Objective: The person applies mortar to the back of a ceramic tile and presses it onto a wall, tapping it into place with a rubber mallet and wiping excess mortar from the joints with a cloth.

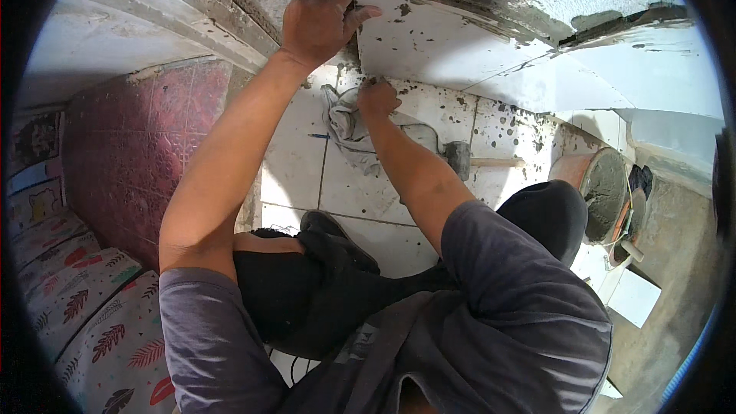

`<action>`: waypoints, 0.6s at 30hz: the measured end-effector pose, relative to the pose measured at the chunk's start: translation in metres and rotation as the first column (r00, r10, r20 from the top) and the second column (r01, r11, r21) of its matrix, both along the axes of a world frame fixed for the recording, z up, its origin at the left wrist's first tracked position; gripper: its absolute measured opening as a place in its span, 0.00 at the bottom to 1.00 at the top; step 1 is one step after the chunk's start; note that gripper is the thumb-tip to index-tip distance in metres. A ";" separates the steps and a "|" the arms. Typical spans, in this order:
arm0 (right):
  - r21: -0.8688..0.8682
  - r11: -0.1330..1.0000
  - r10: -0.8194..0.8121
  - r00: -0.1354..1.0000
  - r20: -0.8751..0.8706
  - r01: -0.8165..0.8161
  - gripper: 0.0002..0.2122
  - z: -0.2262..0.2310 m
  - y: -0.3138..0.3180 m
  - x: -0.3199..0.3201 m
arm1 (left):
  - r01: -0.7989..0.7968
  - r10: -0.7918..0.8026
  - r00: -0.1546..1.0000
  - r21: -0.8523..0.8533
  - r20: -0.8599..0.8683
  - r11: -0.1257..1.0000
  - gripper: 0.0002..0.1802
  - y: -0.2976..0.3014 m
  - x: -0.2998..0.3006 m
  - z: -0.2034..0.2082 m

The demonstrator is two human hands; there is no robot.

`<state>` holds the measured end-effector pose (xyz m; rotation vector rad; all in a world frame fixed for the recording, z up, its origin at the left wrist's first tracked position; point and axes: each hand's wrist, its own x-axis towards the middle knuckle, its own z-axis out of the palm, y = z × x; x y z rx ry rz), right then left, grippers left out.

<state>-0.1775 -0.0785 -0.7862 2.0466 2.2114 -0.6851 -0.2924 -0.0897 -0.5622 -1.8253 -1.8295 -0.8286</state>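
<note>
At the far end of the floor, a white wall tile (429, 42) spattered with mortar stands against the rough wall. My left hand (316, 27) is at its upper left corner, with fingers bent over the edge and thumb lying on the front face. Low down by the tile's bottom left part, my right hand (377, 98) has its fingers curled; what they hold, if anything, is hidden. Beneath and beside that hand lies a crumpled grey cloth (356, 138). A mallet (458, 159) with a dark head and wooden handle rests right of my right forearm.
A bucket of grey mortar (604, 195) stands at the right, with tools beside it. A loose white tile piece (635, 297) lies farther right. Left are a red tiled floor (146, 130) and a leaf-patterned cushion (115, 330). A thin blue stick (318, 136) lies near the cloth.
</note>
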 end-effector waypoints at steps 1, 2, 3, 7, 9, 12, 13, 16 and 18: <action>-0.018 0.999 0.052 0.999 0.015 -0.052 0.12 -0.003 0.002 0.001 | 0.014 -0.014 1.000 0.015 0.005 1.000 0.25 0.001 0.000 0.000; -0.017 0.999 0.050 0.999 0.017 -0.050 0.12 -0.005 0.002 0.003 | 0.028 -0.028 1.000 0.030 0.011 0.999 0.25 0.003 0.001 -0.001; 0.028 0.998 0.049 0.998 -0.038 -0.048 0.12 -0.008 0.003 0.005 | 0.031 -0.031 0.999 0.031 0.013 0.999 0.25 0.004 0.002 -0.001; -0.066 0.994 0.082 0.993 -0.089 -0.088 0.13 0.002 0.006 -0.001 | -0.014 0.015 1.000 0.032 -0.025 0.999 0.25 -0.001 0.000 -0.001; -0.120 0.992 0.028 0.995 -0.095 -0.040 0.13 0.007 0.013 -0.004 | -0.003 0.003 1.000 0.038 -0.011 0.999 0.25 0.000 -0.001 -0.001; -0.164 0.986 -0.038 0.994 -0.102 0.021 0.14 0.010 0.016 -0.002 | -0.005 0.006 1.000 0.047 -0.010 0.999 0.25 0.005 0.001 -0.002; -0.156 0.987 -0.050 0.993 -0.104 0.033 0.14 0.010 0.017 -0.001 | 0.007 -0.008 1.000 0.032 0.013 0.999 0.25 0.007 0.002 -0.003; -0.089 0.993 0.064 0.994 -0.084 -0.071 0.15 0.019 0.004 -0.004 | 0.003 -0.003 1.000 0.014 0.009 1.000 0.26 0.000 -0.003 -0.002; -0.122 0.991 0.041 0.995 -0.093 -0.053 0.15 0.018 0.007 -0.003 | 0.012 -0.012 1.000 0.028 0.005 1.000 0.26 0.001 -0.001 -0.003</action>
